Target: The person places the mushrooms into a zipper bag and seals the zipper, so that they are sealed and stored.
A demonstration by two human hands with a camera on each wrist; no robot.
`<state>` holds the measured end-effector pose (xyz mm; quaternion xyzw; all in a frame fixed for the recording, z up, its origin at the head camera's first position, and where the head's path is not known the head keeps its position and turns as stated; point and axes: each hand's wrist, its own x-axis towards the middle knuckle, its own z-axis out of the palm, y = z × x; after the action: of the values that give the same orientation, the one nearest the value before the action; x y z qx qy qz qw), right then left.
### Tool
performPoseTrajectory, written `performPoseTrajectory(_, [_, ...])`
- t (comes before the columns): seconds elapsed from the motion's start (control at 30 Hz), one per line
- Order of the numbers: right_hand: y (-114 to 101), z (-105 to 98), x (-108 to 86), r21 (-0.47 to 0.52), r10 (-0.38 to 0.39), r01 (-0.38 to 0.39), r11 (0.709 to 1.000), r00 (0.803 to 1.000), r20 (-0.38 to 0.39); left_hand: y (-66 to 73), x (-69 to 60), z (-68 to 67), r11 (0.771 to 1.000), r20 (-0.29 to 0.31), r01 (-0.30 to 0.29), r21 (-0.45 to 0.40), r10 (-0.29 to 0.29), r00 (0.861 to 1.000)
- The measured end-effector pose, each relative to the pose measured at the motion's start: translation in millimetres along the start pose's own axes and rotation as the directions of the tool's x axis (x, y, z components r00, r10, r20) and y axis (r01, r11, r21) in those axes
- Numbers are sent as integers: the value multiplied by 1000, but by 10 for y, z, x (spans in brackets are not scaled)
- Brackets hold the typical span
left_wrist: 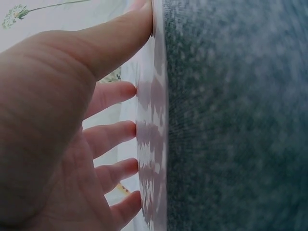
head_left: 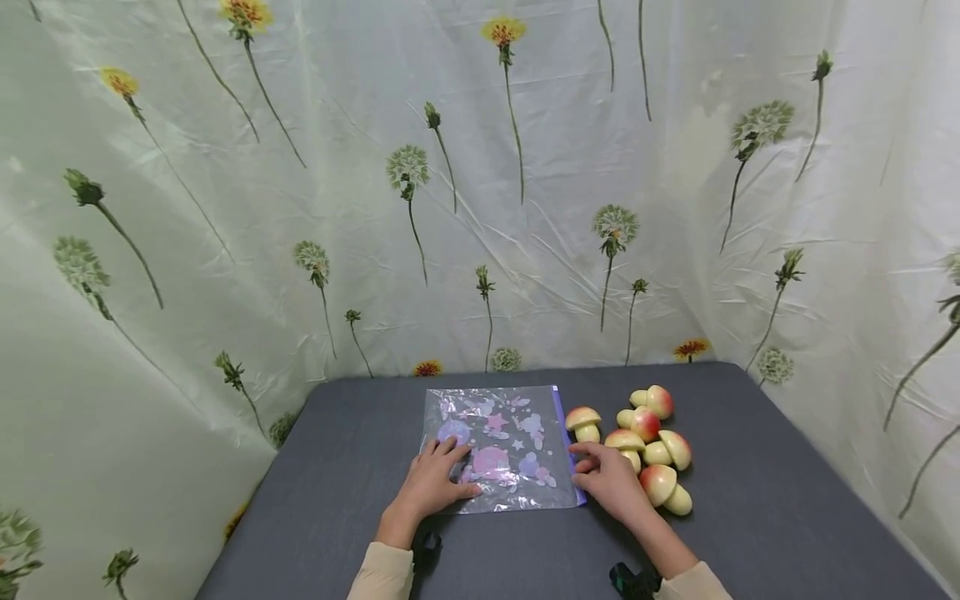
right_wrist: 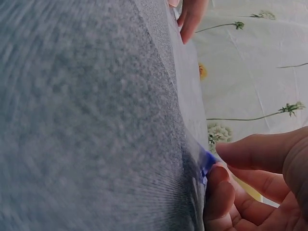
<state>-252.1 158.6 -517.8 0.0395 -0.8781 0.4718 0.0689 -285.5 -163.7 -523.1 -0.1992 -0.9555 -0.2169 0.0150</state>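
A clear plastic zip bag [head_left: 497, 423] printed with pink and lilac shapes lies flat on the dark table. Along its right side runs a blue-purple zip strip [head_left: 560, 417]. My left hand [head_left: 429, 486] rests on the bag's left part, fingers spread; the left wrist view shows its fingertips [left_wrist: 129, 129] touching the plastic. At the zip edge, my right hand [head_left: 611, 483] pinches the strip between thumb and fingers, and a blue bit of the edge [right_wrist: 208, 161] stands lifted there in the right wrist view. Several toy mushrooms [head_left: 660, 483] with red-and-cream caps lie just right of that hand.
The dark grey table [head_left: 360, 450] extends on both sides of the bag. Behind it hangs a pale curtain [head_left: 465, 250] with a dandelion print, which also covers both sides. One mushroom [head_left: 583, 421] sits close to the zip strip.
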Motion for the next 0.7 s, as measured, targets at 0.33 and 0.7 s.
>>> performPoseTrajectory(0.33, [18, 7, 10, 29, 21, -21, 999, 1000, -14, -29, 7, 18, 1000, -33, -23, 17, 24, 999])
performPoseTrajectory(0.7, [45, -18, 35, 58, 47, -46, 997, 999, -23, -53, 10, 39, 1000, -55, 16, 9, -15, 998])
